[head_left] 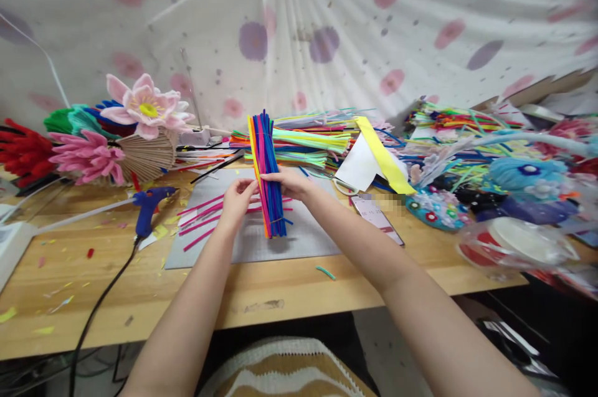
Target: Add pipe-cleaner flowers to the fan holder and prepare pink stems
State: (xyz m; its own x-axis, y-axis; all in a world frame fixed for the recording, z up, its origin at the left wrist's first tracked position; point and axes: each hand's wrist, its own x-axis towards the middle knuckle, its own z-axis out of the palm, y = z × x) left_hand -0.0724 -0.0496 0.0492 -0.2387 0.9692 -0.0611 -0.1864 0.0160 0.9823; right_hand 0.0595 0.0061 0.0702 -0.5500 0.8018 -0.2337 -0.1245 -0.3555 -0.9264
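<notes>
A tied bundle of pipe cleaners in blue, pink, purple and orange-yellow is held upright over a grey mat. My right hand is closed around its right side, the thumb lying across the front. At the left edge, the fingers of my left hand are curled and pinch the bundle by its orange-yellow strands; their tips are partly hidden. Several loose magenta pipe cleaners lie across the mat, behind and beside my left hand.
A blue glue gun with a black cord lies left of the mat. Pipe cleaner flowers and a pleated fan stand behind it. Rightward are a phone, yellow ribbon and clear container. More pipe cleaners lie at the back.
</notes>
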